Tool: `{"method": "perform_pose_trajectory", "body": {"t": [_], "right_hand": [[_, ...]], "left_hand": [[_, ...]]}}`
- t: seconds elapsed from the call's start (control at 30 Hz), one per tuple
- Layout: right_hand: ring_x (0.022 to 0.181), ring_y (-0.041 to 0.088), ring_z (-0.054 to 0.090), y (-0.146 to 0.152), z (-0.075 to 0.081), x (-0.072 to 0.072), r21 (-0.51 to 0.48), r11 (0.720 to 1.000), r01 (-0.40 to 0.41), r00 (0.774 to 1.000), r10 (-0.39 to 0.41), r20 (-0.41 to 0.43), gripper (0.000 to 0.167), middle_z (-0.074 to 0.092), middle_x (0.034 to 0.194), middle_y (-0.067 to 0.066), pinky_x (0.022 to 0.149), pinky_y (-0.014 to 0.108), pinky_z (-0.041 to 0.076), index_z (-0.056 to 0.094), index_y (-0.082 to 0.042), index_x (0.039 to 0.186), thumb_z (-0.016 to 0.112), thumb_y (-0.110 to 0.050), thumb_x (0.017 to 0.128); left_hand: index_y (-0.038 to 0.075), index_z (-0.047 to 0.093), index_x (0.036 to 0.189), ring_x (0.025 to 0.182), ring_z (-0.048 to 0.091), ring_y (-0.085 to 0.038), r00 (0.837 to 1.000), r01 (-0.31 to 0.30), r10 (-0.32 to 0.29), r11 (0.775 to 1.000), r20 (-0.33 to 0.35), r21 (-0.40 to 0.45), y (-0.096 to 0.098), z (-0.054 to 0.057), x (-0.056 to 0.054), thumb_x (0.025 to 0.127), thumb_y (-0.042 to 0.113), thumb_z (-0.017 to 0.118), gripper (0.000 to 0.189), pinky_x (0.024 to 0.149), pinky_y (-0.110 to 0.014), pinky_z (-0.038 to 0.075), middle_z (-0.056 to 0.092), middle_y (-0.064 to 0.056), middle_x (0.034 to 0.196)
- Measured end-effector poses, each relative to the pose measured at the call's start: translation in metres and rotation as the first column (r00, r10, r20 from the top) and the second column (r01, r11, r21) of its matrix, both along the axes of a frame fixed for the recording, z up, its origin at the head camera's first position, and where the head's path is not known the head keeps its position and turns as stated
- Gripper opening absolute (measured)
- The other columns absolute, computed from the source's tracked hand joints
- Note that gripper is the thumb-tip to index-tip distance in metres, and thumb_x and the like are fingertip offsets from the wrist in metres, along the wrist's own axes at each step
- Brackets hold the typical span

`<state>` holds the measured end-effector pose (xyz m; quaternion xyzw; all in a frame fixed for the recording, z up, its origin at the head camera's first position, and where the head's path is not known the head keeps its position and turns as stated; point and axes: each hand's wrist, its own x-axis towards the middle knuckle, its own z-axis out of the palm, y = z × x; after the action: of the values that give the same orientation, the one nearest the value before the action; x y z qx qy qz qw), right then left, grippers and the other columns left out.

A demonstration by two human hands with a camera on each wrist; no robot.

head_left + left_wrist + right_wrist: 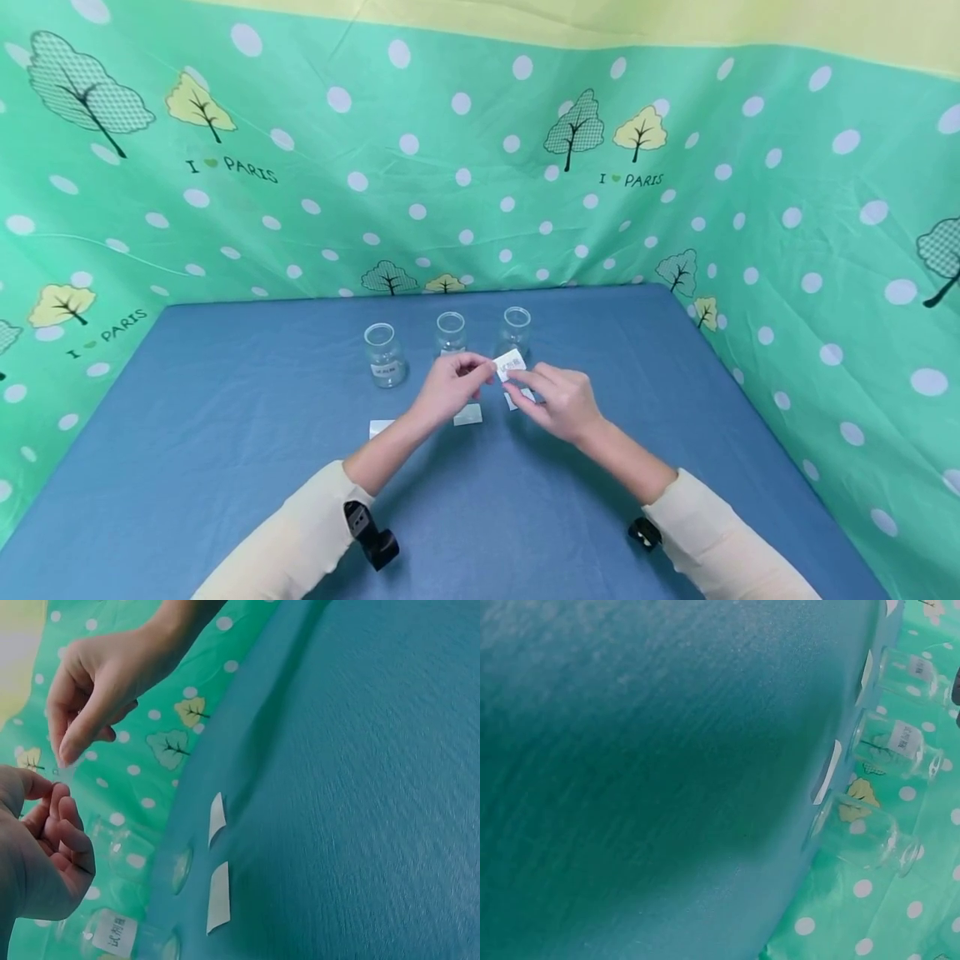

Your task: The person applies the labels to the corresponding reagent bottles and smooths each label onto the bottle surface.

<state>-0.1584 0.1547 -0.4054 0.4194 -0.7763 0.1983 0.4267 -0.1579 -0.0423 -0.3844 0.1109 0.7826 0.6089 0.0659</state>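
A small white printed label (509, 364) is held up in front of the right-hand jar. My left hand (452, 385) pinches its left edge between thumb and index finger. From the other side my right hand (558, 402) pinches at its lower right, and both sets of fingertips nearly meet in the left wrist view. Behind the hands stand three clear glass jars: a left jar (385, 358) and a middle jar (895, 742), each bearing a white label, and a right jar (862, 832) with bare glass. The left hand partly covers the middle jar in the head view.
White paper slips lie before the jars: a left slip (380, 427), a middle slip (467, 415) and a right slip (519, 401), partly covered by the right hand. A blue cloth (480, 517) covers the table; a green dotted curtain (450, 208) hangs behind it.
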Motion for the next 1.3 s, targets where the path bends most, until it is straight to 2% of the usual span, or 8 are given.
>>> {"method": "perform_pose_trajectory", "body": {"t": [0.17, 0.27, 0.33, 0.5, 0.6, 0.7, 1.07, 1.3], "right_hand": [[0.047, 0.008, 0.043, 0.003, -0.001, 0.001, -0.141, 0.990, 0.011, 0.973, 0.022, 0.231, 0.013, 0.056, 0.062, 0.003, 0.044, 0.014, 0.033, 0.072, -0.007, 0.088, 0.070, -0.018, 0.084], [0.048, 0.006, 0.041, 0.005, -0.001, 0.001, -0.237, 0.967, 0.097, 0.919, 0.005, 0.394, 0.011, 0.057, 0.065, 0.002, 0.046, 0.014, 0.035, 0.072, -0.007, 0.090, 0.073, -0.008, 0.079], [0.050, 0.005, 0.040, 0.006, 0.000, 0.002, -0.277, 0.949, 0.154, 0.855, 0.012, 0.518, 0.010, 0.057, 0.068, 0.001, 0.046, 0.016, 0.036, 0.072, -0.009, 0.091, 0.072, -0.009, 0.081], [0.051, 0.007, 0.042, 0.006, 0.004, 0.000, -0.295, 0.921, 0.254, 0.638, 0.069, 0.767, 0.014, 0.062, 0.078, 0.004, 0.048, 0.020, 0.037, 0.071, -0.010, 0.096, 0.066, -0.020, 0.087], [0.050, 0.006, 0.042, 0.005, 0.006, -0.001, -0.302, 0.910, 0.285, 0.570, 0.093, 0.817, 0.015, 0.064, 0.080, 0.008, 0.047, 0.019, 0.037, 0.071, -0.007, 0.096, 0.066, -0.019, 0.087], [0.049, 0.006, 0.041, 0.003, 0.008, -0.001, -0.319, 0.900, 0.298, 0.552, 0.110, 0.827, 0.013, 0.064, 0.079, 0.011, 0.047, 0.019, 0.035, 0.070, -0.004, 0.094, 0.067, -0.014, 0.086], [0.053, 0.012, 0.044, -0.004, 0.032, 0.010, -0.328, 0.894, 0.305, 0.566, 0.107, 0.818, 0.010, 0.062, 0.075, 0.019, 0.049, 0.017, 0.036, 0.066, 0.007, 0.087, 0.065, -0.002, 0.085], [0.056, 0.009, 0.046, 0.009, 0.004, -0.011, -0.346, 0.876, 0.336, 0.551, 0.115, 0.826, 0.012, 0.063, 0.076, 0.016, 0.050, 0.017, 0.037, 0.068, 0.001, 0.086, 0.068, -0.011, 0.085]], "left_hand": [[0.006, 0.070, 0.095, 0.058, 0.052, -0.014, 0.999, -0.029, 0.026, 0.997, -0.042, -0.071, -0.002, 0.002, -0.002, 0.089, 0.020, 0.060, 0.018, 0.053, -0.024, 0.043, 0.068, -0.017, 0.084], [0.008, 0.071, 0.094, 0.059, 0.049, -0.011, 0.997, -0.027, 0.019, 0.993, -0.071, -0.118, -0.002, 0.002, -0.003, 0.088, 0.021, 0.061, 0.018, 0.052, -0.022, 0.040, 0.068, -0.017, 0.084], [0.009, 0.071, 0.094, 0.060, 0.050, -0.011, 0.996, -0.022, 0.007, 0.988, -0.094, -0.156, -0.002, 0.002, -0.004, 0.089, 0.022, 0.062, 0.017, 0.053, -0.023, 0.041, 0.068, -0.015, 0.084], [0.014, 0.071, 0.095, 0.063, 0.052, -0.012, 0.985, -0.024, -0.020, 0.967, -0.170, -0.252, -0.003, 0.000, -0.007, 0.089, 0.024, 0.062, 0.015, 0.055, -0.025, 0.043, 0.067, -0.001, 0.083], [0.014, 0.071, 0.094, 0.063, 0.052, -0.012, 0.974, -0.030, -0.038, 0.955, -0.223, -0.294, -0.002, -0.001, -0.009, 0.090, 0.024, 0.061, 0.015, 0.055, -0.025, 0.043, 0.066, 0.002, 0.084], [0.014, 0.071, 0.094, 0.064, 0.052, -0.012, 0.962, -0.054, -0.040, 0.942, -0.270, -0.331, 0.000, -0.001, -0.010, 0.090, 0.024, 0.060, 0.016, 0.055, -0.025, 0.043, 0.065, 0.001, 0.083], [0.017, 0.073, 0.091, 0.067, 0.053, -0.007, 0.936, -0.170, -0.019, 0.851, -0.352, -0.498, 0.015, -0.004, -0.014, 0.087, 0.028, 0.063, 0.015, 0.060, -0.024, 0.045, 0.064, 0.005, 0.083], [0.016, 0.073, 0.090, 0.066, 0.053, -0.007, 0.947, -0.181, 0.033, 0.877, -0.319, -0.446, 0.020, -0.010, -0.021, 0.085, 0.029, 0.065, 0.016, 0.061, -0.024, 0.045, 0.066, 0.005, 0.081]]}}
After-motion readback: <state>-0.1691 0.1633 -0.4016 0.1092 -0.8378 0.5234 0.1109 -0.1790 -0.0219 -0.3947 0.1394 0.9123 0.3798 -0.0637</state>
